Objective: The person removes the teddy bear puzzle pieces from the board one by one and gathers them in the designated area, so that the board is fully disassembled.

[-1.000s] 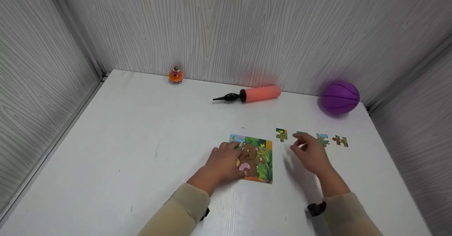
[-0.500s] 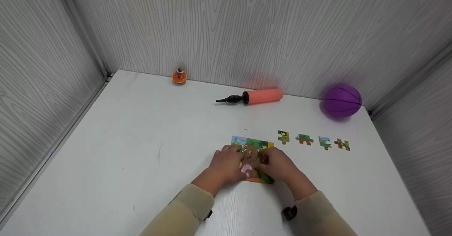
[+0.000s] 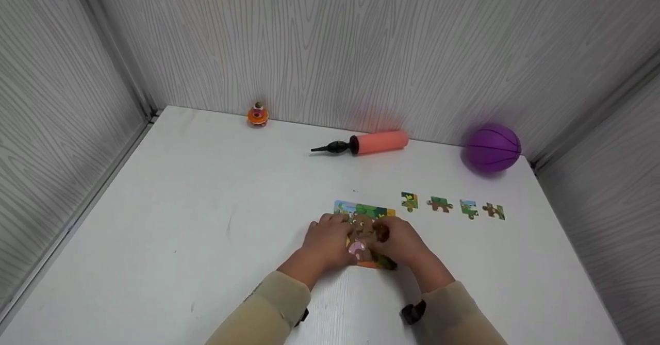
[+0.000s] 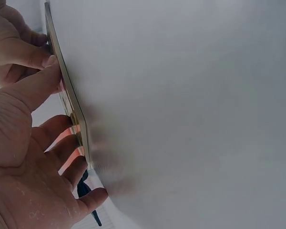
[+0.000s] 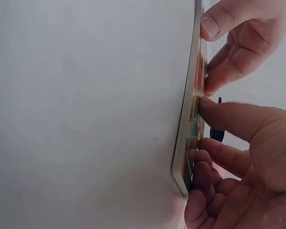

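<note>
Puzzle board [image 3: 367,212] with a bear picture lies flat on the white surface [image 3: 206,221], lower centre of the head view. Left hand [image 3: 326,242] presses its left side with straightened fingers; right hand [image 3: 399,243] pinches a piece at the board's right. Four loose puzzle pieces [image 3: 439,204] line up right of it.

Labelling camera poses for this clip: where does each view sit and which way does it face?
Head: above the table, facing forward and down at the puzzle board; shows the left hand, the right hand and both sleeves.
Left wrist: low beside the left hand, skimming the tabletop along the board's edge.
Right wrist: low beside the right hand, looking along the board's opposite edge.
Shared: both wrist views show the board edge-on with both hands' fingers touching it.
</note>
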Demonstrator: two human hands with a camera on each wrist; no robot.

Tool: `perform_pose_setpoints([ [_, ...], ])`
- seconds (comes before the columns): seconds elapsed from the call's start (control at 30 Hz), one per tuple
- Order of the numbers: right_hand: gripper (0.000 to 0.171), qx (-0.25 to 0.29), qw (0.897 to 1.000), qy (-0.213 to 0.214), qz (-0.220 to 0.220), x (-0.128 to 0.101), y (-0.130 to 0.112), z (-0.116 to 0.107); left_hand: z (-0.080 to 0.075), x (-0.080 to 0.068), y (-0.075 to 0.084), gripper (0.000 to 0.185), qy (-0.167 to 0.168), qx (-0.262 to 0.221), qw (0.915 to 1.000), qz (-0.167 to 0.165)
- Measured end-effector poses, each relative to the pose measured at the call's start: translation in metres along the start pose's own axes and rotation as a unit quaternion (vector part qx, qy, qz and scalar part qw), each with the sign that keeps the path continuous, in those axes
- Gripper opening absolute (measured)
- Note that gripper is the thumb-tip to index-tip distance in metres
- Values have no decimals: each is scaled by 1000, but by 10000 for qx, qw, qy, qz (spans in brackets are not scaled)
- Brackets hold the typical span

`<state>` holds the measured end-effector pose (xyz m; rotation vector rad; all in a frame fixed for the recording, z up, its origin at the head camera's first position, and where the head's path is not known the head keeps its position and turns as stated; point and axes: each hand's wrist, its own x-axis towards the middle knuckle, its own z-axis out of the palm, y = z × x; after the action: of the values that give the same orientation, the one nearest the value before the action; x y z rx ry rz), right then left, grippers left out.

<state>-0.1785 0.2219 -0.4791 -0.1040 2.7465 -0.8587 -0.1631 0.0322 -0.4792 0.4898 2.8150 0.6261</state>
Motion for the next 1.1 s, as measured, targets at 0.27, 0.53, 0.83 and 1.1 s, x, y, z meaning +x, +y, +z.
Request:
perform_pose_setpoints([
  [0.27, 36, 192, 9995, 240, -14, -1, 6, 1, 3, 1, 0, 68, 16, -45, 10000, 56],
  [0.53, 42, 475, 9980, 411, 123, -2, 9, 6, 3, 1, -3, 65, 20, -52, 9999, 84],
  [0.83, 41, 1218, 9898, 734, -95, -4, 13, 14, 0, -2, -6, 69, -43, 62, 9998, 177],
  [1.1, 38, 1520, 9853, 736, -246, -5, 15, 13, 1, -4, -7, 68, -84, 90, 9996, 253],
])
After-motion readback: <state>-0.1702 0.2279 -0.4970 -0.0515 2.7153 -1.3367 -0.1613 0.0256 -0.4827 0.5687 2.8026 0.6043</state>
